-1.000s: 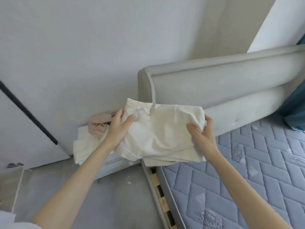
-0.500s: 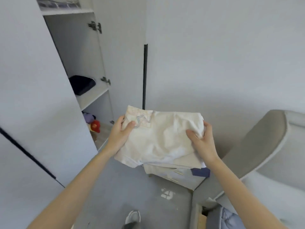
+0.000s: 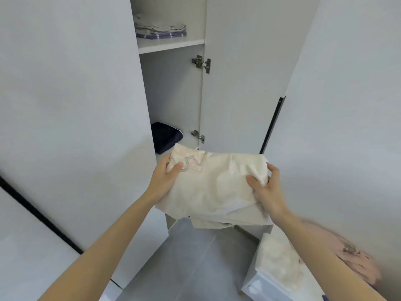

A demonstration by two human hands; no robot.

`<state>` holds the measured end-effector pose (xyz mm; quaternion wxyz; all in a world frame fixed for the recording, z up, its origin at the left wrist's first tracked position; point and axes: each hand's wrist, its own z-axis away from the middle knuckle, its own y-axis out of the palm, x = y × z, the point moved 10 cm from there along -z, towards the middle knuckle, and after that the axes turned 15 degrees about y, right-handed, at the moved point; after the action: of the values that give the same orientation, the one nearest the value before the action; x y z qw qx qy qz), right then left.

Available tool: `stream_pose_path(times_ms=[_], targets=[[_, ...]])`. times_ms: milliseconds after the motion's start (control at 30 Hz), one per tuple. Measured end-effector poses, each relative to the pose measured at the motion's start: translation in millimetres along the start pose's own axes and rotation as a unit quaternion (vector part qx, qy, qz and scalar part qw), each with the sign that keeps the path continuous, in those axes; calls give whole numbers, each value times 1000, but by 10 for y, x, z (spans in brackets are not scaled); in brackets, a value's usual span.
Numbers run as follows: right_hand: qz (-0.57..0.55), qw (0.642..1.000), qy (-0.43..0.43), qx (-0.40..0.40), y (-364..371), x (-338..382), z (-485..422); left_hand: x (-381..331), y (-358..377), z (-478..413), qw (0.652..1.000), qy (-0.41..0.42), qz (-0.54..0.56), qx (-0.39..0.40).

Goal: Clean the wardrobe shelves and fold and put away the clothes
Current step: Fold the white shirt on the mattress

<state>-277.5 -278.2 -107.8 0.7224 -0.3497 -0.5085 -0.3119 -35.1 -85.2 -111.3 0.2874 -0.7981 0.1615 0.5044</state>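
Observation:
A folded cream garment point(image 3: 217, 187) with a pale printed patch at its top left is held up in front of the open white wardrobe point(image 3: 173, 94). My left hand point(image 3: 165, 177) grips its left edge, thumb on top. My right hand point(image 3: 264, 190) grips its right edge, fingers curled round the fabric. Behind the garment, a dark navy folded item point(image 3: 165, 136) lies on the lower shelf. A stack of folded grey and purple-striped clothes point(image 3: 160, 29) sits on the upper shelf point(image 3: 171, 45).
The wardrobe door point(image 3: 245, 72) stands open to the right, with a black handle strip point(image 3: 272, 124) on the panel beside it. A white nightstand point(image 3: 275, 270) at lower right carries cream fabric and a pink garment point(image 3: 355, 259). Grey floor tiles point(image 3: 184, 261) lie below.
The view has swung left from the bed and wall to face the open wardrobe. Both hands kept their grip on the cream garment, now held in front of the lower shelf.

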Motion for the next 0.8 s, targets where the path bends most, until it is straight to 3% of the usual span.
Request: stream_pose_path(times_ms=[300,467,633,800], targets=[[-15,994,81,69,953,130,-1677,1084,54,-1596,996,-13,-86,14],[-41,978,148,142,1628,30,-2825,1956,65,-2664,983,-71,-168,-36],[-64,951,214,216,2460,-22,-3852,2648,-186,-3548,940,-170,-273,-112],[-68,934,259,235,3185,-54,-4602,3008,-537,-4292,884,-222,-391,-125]])
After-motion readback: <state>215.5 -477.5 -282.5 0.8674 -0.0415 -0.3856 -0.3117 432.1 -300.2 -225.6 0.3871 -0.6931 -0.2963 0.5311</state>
